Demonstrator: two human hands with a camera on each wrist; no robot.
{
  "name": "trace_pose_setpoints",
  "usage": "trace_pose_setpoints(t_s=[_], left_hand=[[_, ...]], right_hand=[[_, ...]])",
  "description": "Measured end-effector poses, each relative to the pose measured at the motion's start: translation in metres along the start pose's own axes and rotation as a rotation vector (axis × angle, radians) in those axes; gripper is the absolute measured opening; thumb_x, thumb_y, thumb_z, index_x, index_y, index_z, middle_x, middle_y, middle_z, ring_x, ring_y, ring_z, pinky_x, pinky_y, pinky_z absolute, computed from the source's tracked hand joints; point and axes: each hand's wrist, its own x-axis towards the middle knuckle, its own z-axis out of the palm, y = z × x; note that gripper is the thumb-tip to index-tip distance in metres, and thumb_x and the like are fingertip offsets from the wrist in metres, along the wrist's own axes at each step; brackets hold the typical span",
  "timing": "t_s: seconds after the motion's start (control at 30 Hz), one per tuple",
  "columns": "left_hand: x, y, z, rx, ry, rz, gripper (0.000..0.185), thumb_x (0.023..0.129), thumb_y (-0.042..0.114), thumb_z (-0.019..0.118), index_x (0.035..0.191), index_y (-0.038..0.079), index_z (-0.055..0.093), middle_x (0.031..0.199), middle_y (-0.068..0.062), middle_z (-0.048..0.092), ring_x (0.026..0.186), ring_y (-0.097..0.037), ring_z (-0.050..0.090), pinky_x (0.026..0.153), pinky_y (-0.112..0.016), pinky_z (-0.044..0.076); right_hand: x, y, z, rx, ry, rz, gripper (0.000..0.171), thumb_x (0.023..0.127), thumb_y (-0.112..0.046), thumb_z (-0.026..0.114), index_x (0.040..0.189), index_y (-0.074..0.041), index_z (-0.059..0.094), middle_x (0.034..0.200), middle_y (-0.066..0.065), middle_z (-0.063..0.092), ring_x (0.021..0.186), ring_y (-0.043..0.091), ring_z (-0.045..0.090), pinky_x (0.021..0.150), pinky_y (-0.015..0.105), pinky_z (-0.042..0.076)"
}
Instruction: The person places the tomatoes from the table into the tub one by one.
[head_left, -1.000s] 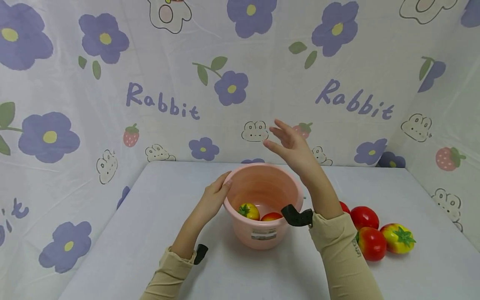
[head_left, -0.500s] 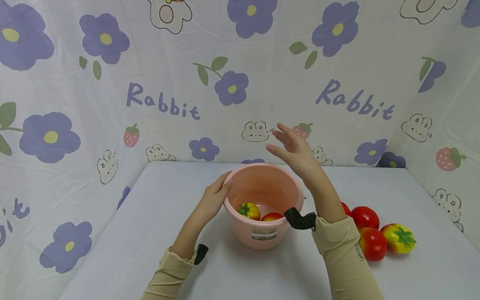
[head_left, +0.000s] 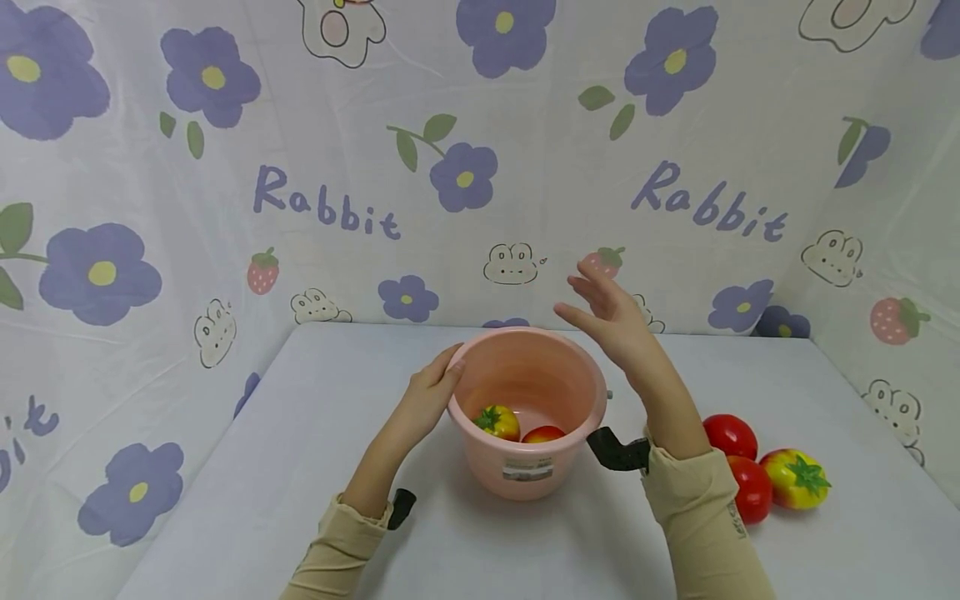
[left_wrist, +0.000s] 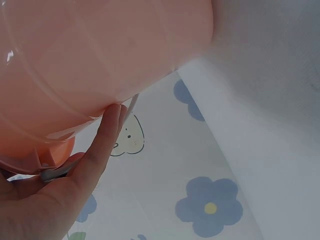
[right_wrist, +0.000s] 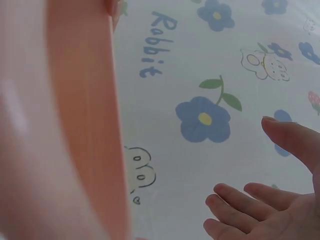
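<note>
A pink plastic bucket [head_left: 487, 467] stands on the table with its mouth toward me. My left hand [head_left: 429, 397] grips its left rim, the thumb over the edge and the fingers along the outer wall. In the left wrist view, this hand is beside a grey handle [left_wrist: 50, 175] at the rim. Inside lie a yellow tomato-like fruit [head_left: 504, 423] with a green leafy top and a red one [head_left: 543, 434], partly hidden by the front rim. Raised behind the bucket's right side, my right hand [head_left: 618, 325] holds nothing, its fingers spread apart from the thumb.
Right of the right forearm, two red tomato-like fruits [head_left: 730, 437] and a yellow-red one [head_left: 797, 478] with a green top lie grouped on the white table [head_left: 300, 467]. A patterned cloth [head_left: 337, 125] hangs at the back and sides. Black wrist mounts [head_left: 618, 452] jut from both sleeves.
My right hand has moved right and slightly down, away from over the bucket, and its forearm now hides one red fruit. The left hand and bucket have stayed put.
</note>
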Motion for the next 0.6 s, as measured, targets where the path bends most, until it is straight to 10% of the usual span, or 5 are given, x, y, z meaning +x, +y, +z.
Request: trace_pose_setpoints(t_s=[0.6], left_hand=[[0.001,-0.001,0.0,0.009,0.005,-0.004,0.051,0.104,0.038,0.039,0.151,0.019,0.038,0.154,-0.007,0.042,0.142,-0.03,0.041,0.114,-0.055,0.037]], right_hand=[[-0.013,0.034,-0.015,-0.024,0.001,0.117,0.086,0.093,-0.04,0.063,0.158,-0.025,0.01,0.162,0.008,0.026,0.151,0.033,0.019,0.114,0.066,0.027]])
